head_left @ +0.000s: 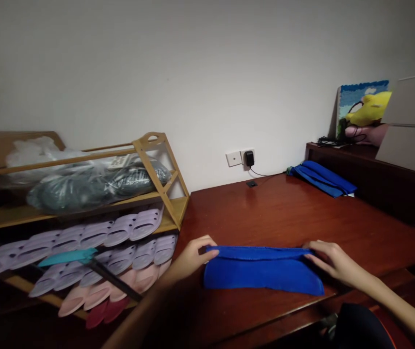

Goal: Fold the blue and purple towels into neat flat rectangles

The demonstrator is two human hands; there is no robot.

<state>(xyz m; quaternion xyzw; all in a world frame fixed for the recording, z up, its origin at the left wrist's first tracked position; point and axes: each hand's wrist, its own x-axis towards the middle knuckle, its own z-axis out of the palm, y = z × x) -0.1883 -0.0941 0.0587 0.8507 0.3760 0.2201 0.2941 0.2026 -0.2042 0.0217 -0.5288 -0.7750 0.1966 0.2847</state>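
Observation:
A bright blue cloth point(262, 269), folded into a long strip, lies on the dark red wooden table point(283, 213) near its front edge. My left hand point(193, 255) pinches the cloth's upper left corner. My right hand point(329, 261) grips the cloth's right end, its fingers curled over the upper edge. Both hands rest low on the table top.
A stack of folded blue cloths point(322, 178) lies at the table's far right by a raised dark shelf point(371, 179). A wooden rack point(156, 194) of purple and pink slippers stands to the left. A plugged charger point(249, 158) sits in the wall socket.

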